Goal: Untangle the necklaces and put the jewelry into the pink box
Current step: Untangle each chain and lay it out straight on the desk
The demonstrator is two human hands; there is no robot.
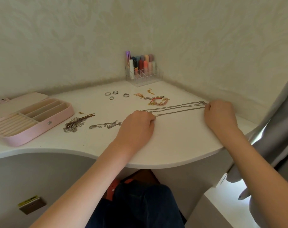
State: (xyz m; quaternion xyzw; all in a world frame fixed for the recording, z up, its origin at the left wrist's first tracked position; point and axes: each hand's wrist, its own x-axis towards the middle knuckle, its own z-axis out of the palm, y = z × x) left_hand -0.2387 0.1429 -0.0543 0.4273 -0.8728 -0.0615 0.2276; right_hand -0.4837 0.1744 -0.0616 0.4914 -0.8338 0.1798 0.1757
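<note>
Pinched at both ends, a set of thin silver necklaces [176,108] is stretched in several near-parallel strands across the white table [173,145]: the left hand [138,122] curls its fingers around the near-left end, knuckles up and resting on the tabletop, while the right hand [219,112] grips the far-right end close to the wall, its fingers likewise curled round the chains. How many separate chains run between the hands cannot be told. To the left of the left hand lies a small silver chain [105,125] in a loose heap, and further left a tangled bunch of darker and gold-toned chains [77,122]. Beside that bunch sits the pink box [57,120], open, its lid laid back, with long cream compartments toward the rear and a ridged ring-roll section at the front. Farther back on the table, four rings [117,94] lie scattered, and to their right a cluster of bracelets and gold earrings [154,98], just behind the stretched strands. In the corner against the patterned wall stands a clear organizer [144,76] filled with upright lipsticks in several colours.
</note>
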